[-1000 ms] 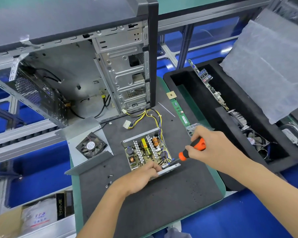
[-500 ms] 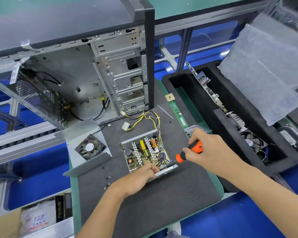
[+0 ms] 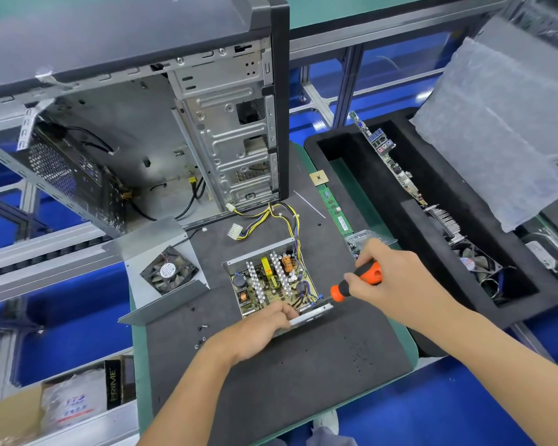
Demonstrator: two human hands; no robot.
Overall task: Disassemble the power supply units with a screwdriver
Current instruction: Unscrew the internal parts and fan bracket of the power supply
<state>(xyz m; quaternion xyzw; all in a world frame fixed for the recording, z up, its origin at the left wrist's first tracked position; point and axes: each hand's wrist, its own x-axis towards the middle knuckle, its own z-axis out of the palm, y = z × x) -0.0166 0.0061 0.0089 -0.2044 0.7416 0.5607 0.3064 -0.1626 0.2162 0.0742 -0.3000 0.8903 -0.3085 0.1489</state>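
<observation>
right now: driver on the corner of the opened supply

the power supply unit (image 3: pixel 273 281) sits with its cover off in the middle of the dark foam mat (image 3: pixel 271 381), circuit board facing up, just in front of the open computer case (image 3: pixel 181 140). its yellow and black cable bundle (image 3: pixel 277 217) trails back toward the case. that placement likely keeps the board flat and steady while the screws come out.

the left hand (image 3: pixel 258 329) rests on the near edge of the unit, fingers curled over the metal lip by the board, apparently pinning the chassis so it will not turn under the tool. the right hand (image 3: pixel 397 278) is wrapped closed around the orange and black handle of the screwdriver (image 3: pixel 356 281), thumb and fingers gripping it, with the shaft angled down to the near right corner of the board. the tip itself is too small to see seated.

beside the unit lies the removed metal cover with its fan (image 3: pixel 169 272), and a few loose screws (image 3: pixel 202 328) lie on the mat near the left wrist, kept close and out of the way. i judge a board screw is being worked.
</observation>
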